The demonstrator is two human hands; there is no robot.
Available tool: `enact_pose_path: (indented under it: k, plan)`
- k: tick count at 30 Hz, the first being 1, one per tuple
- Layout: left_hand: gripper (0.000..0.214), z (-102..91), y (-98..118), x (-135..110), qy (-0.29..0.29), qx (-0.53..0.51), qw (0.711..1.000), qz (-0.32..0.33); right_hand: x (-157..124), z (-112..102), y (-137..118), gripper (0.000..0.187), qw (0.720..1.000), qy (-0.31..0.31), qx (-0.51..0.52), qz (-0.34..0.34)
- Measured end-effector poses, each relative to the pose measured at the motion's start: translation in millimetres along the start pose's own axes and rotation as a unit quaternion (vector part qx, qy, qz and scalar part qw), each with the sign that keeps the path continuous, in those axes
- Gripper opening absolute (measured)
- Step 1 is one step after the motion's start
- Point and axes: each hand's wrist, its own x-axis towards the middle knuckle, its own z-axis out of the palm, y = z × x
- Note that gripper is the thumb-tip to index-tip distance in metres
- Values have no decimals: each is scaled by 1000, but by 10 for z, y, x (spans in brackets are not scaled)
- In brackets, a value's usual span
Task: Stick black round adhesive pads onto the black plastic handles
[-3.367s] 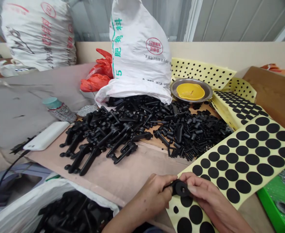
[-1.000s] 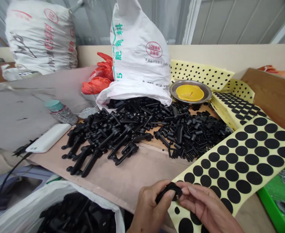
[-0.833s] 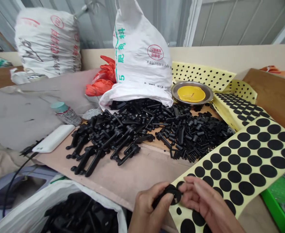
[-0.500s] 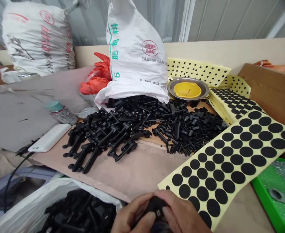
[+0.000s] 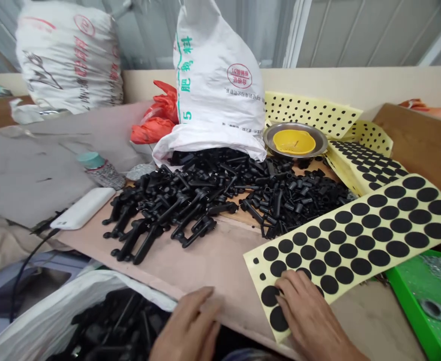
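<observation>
My right hand (image 5: pixel 312 318) rests on a pale yellow sheet of black round stickers (image 5: pixel 329 271), with its fingers bent and pressed together at the stickers near the left end. Its thumb is hidden, so I cannot tell whether a single sticker is pinched. At the front edge of the table is my left hand (image 5: pixel 190 323), fingers stretched out and slightly blurred, with nothing visible in it. Beside it stands an open white sack (image 5: pixel 36 311) of black plastic parts (image 5: pixel 107 326). Black handle-like parts (image 5: pixel 168 200) are heaped beyond both hands.
Small black tubes and screws (image 5: pixel 299 195) lie right of the heap. Behind stand a white sack (image 5: pixel 220 75) and a metal bowl (image 5: pixel 267 138) with a yellow basket (image 5: pixel 293 142). A green tray (image 5: pixel 408 301) is at right; a white power bank (image 5: pixel 81 208) and jar (image 5: pixel 100 170) are left.
My hands have come apart, and the black part that was between them no longer shows. The right hand has moved onto the sticker sheet, whose near end has shifted away from me.
</observation>
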Motion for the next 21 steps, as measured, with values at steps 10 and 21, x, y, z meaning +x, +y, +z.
enact_pose_path:
  k: [10,21]
  plan:
    - [19,739,453,438,16,-37,995,94,10,-30,50,22,1000,0,4,-20]
    - [25,848,445,411,92,-35,991,88,50,39,61,15,1000,-2,-10,-5]
